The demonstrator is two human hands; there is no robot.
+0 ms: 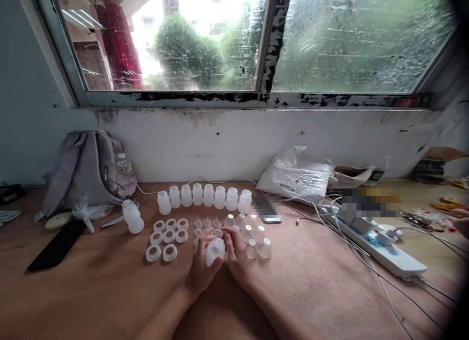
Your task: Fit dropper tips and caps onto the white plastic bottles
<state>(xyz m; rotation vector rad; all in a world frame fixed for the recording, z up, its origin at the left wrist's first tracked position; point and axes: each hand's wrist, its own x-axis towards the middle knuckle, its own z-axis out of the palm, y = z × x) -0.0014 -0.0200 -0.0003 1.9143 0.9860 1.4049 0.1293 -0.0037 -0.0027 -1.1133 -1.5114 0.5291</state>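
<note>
My left hand (201, 264) is closed around a translucent white bottle (215, 252), tilted so that its round end faces me. Beside it, my right hand (236, 254) has its fingers curled together close to the bottle; what they hold, if anything, is hidden. Several frosted bottles (208, 197) stand in a row beyond the hands. To the left lie several white rings (169, 236). Small clear teats (198, 224) sit just behind my hands, partly covered by them. Clear domed caps (264, 251) are grouped at the right.
Another frosted bottle (132, 217) stands at the left, near a black flat case (54, 249) and a grey backpack (84, 169). A phone (273, 219) lies behind the caps. Cables and a power strip (399, 262) occupy the right. Another person's hand (462, 223) shows at the right edge.
</note>
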